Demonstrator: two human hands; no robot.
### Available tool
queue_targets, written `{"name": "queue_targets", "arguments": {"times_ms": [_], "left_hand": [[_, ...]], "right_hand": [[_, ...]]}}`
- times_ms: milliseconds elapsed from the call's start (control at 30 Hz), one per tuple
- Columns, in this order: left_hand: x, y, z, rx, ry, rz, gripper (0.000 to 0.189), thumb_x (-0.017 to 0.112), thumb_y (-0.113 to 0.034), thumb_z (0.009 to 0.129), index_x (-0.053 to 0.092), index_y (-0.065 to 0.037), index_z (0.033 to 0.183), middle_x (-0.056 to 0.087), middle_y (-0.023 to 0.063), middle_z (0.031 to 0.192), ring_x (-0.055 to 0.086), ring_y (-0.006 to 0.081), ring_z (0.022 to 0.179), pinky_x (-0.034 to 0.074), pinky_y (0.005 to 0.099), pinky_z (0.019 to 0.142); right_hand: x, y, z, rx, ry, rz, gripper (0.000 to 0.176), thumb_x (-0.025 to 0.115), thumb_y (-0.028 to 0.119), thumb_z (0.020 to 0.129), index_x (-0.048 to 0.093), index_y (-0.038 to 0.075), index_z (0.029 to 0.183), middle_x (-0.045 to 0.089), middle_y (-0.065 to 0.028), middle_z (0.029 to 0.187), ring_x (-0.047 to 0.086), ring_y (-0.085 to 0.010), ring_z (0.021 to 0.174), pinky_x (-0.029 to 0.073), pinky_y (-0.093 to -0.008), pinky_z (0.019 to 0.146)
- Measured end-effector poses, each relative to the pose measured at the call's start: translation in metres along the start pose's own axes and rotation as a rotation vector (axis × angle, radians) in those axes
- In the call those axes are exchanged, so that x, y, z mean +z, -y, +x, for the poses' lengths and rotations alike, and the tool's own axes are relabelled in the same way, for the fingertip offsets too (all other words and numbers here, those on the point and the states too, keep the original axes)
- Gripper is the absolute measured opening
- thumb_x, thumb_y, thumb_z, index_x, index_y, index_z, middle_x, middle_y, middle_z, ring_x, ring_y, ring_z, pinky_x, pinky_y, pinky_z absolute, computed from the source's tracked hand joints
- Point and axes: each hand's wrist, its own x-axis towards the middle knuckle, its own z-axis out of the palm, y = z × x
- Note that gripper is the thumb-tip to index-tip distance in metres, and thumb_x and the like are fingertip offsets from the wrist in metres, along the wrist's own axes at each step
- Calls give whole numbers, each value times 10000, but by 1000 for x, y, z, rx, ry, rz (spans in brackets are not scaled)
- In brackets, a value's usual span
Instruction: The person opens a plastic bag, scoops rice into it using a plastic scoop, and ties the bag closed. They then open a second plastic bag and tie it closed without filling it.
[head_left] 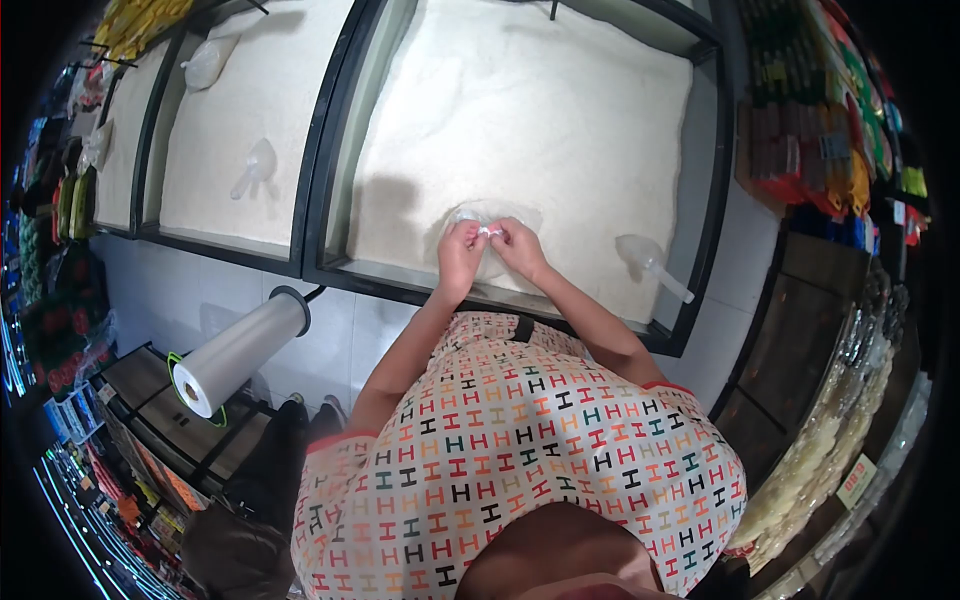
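Observation:
A clear plastic bag (492,262) rests at the near edge of a wide bin (540,110) filled with pale, fine grain or powder. My left hand (461,250) pinches the gathered top of the bag from the left. Close beside it, my right hand (516,247) pinches the same gathered plastic, fingertips almost touching those of the left. What fills the bag is partly hidden by my hands. Right of them, a clear scoop (655,266) lies with its bowl on the pale contents and its handle toward the bin's near right corner.
Left of a dark divider (318,140), a second bin (225,130) holds another scoop (257,168) and a small filled bag (208,62). A plastic roll (243,354) stands out below it. Packaged goods (800,140) line the right side.

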Motion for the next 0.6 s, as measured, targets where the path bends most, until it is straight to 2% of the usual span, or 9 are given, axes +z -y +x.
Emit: {"name": "queue_targets", "arguments": {"times_ms": [167,267,333,433,600], "left_hand": [[2,-6,-4,-23,8,-29,203,662,22,820,640,22,1022,630,142,955,668,191,831,551,280,776],[4,-1,-4,-34,-14,-12,200,655,24,811,639,12,1011,642,115,915,657,164,815,546,271,754],[6,2,-2,-72,-11,-38,191,681,-7,784,638,-14,970,650,108,864,643,173,753,532,281,698],[9,9,3,-105,2,-51,183,706,-47,756,634,-42,924,661,85,804,614,156,695,516,276,655],[5,10,9,-99,45,-32,194,722,-78,732,630,-55,901,647,48,781,569,124,670,503,260,651]], "right_hand": [[-1,3,-3,47,7,57,180,638,146,839,655,23,969,625,-125,837,602,-196,683,495,-314,642],[0,-1,-3,67,17,105,187,630,151,845,655,23,979,623,-114,832,593,-181,683,490,-304,643],[1,-4,-3,77,26,106,188,628,152,846,654,23,982,622,-106,829,585,-172,681,487,-297,642],[-3,-6,-2,60,56,84,188,622,144,847,652,32,995,632,-116,874,601,-192,687,497,-312,651],[-20,24,-10,-284,22,-175,213,619,105,846,631,57,1053,611,-129,882,614,-269,754,502,-357,672]]}}
